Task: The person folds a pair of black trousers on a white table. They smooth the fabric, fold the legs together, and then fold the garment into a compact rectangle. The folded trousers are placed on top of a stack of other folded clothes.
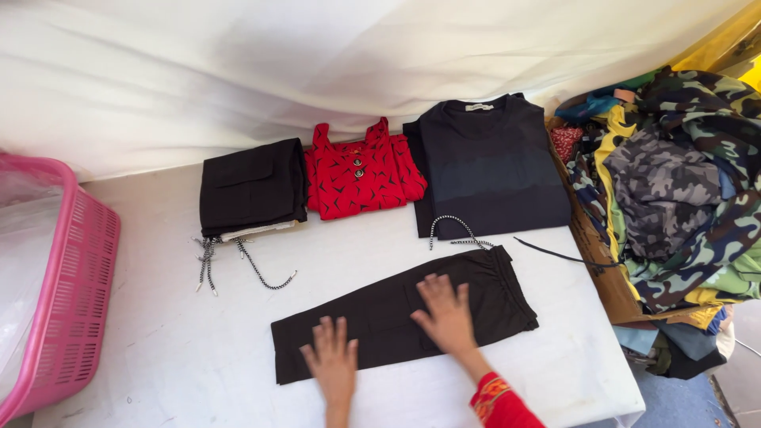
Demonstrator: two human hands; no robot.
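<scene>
The person's two bare hands show — the left hand (333, 366) and the right hand (446, 315). The right arm wears a bright red cloth sleeve (501, 406) with an orange-and-yellow patterned cuff — nothing covers the left wrist.

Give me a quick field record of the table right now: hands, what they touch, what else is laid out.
left hand: flat, fingers spread, on the black trousers
right hand: flat on the same trousers, red sleeve at the wrist
trousers: folded lengthwise, lying on the white table
behind: folded black shorts, red top, dark shirt
left edge: pink basket
right: heap of camouflage clothes
</scene>
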